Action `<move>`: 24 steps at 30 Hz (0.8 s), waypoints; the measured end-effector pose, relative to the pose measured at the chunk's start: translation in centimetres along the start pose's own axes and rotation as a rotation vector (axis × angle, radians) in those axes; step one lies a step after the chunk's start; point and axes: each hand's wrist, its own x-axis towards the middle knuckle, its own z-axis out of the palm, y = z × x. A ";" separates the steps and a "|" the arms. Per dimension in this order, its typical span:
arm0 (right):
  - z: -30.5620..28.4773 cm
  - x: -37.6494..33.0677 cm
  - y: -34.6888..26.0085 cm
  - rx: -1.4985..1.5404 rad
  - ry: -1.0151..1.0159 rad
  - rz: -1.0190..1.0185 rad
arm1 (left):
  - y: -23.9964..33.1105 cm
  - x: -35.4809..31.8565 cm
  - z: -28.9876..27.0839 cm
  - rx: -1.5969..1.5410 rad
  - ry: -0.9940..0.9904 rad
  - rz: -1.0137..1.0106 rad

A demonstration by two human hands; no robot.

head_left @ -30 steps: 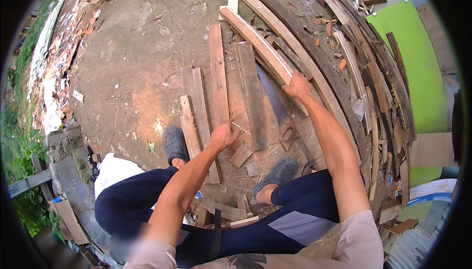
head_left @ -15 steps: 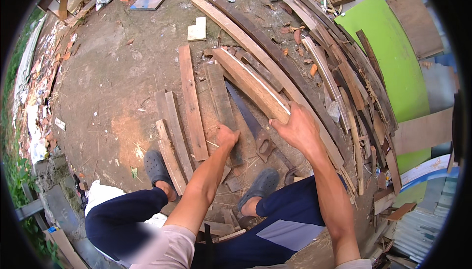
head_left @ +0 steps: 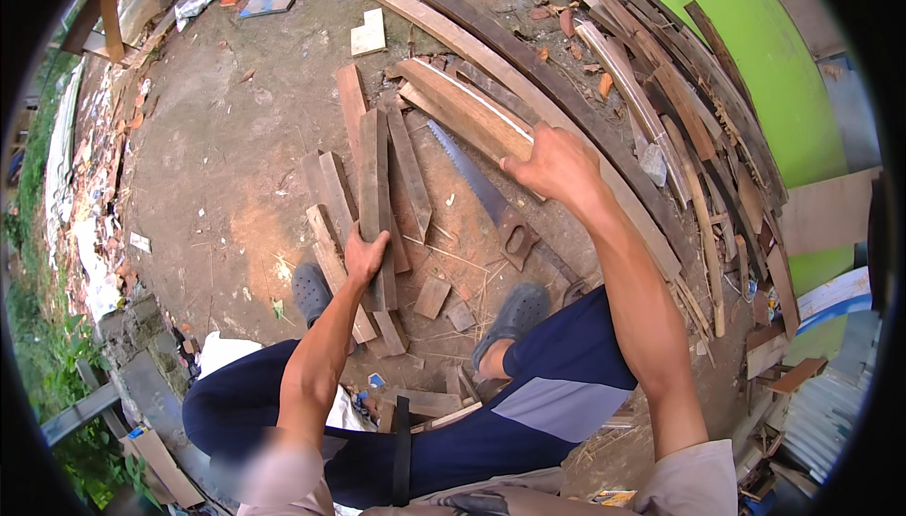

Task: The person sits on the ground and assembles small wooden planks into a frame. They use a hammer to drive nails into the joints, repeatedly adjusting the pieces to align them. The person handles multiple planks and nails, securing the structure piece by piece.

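My left hand [head_left: 366,254] is closed round the lower part of a grey-brown wooden plank [head_left: 375,162], which lies across other boards on the ground. My right hand [head_left: 557,165] grips the near end of a lighter brown plank [head_left: 467,99] with a white edge; a second brown board [head_left: 453,123] shows just beneath it. Between my hands a handsaw [head_left: 472,174] lies flat, its blade pointing away and its wooden handle [head_left: 517,238] towards me. A narrow pointed board [head_left: 408,167] rests left of the saw.
Long boards [head_left: 528,73] stretch along the right, beside a pile of scrap timber [head_left: 679,120] and a green panel [head_left: 755,73]. A hammer-like tool [head_left: 559,266] lies near my right shoe [head_left: 514,318]. Small wood offcuts [head_left: 433,296] sit between my feet. A block wall [head_left: 142,346] stands at left.
My left hand has shifted left with the grey-brown plank, laying it over the boards there and uncovering the pointed board. My right hand has moved up and slightly left with the white-edged plank.
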 end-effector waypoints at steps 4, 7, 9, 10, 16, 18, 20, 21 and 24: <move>-0.4 -0.1 -0.4 -0.036 -0.071 0.006 | 0.7 -3.7 1.2 0.167 0.068 -0.093; -0.8 -0.1 -0.5 -0.039 -0.095 0.017 | 1.0 -6.7 3.9 0.213 0.157 -0.170; -0.9 -0.1 -0.5 -0.038 -0.085 0.012 | 0.9 -7.9 5.7 0.196 0.136 -0.239; -0.9 -0.1 -0.5 -0.040 -0.085 0.015 | 1.0 -8.0 6.5 0.213 0.153 -0.218; -0.3 -0.2 -0.4 -0.092 -0.116 0.002 | 2.9 -4.2 7.8 0.409 0.124 0.168; 0.1 -0.2 -0.3 -0.088 -0.095 -0.019 | 4.2 -1.3 7.5 0.491 0.057 0.182; 0.4 -0.2 -0.4 -0.086 -0.086 -0.034 | 5.7 1.6 7.6 0.597 0.009 0.163; 0.6 -0.2 -0.4 -0.085 -0.096 -0.033 | 6.2 2.9 7.8 0.663 -0.012 0.135; 0.9 -0.3 -0.7 -0.103 -0.109 -0.045 | 7.0 5.5 8.8 0.811 -0.051 0.108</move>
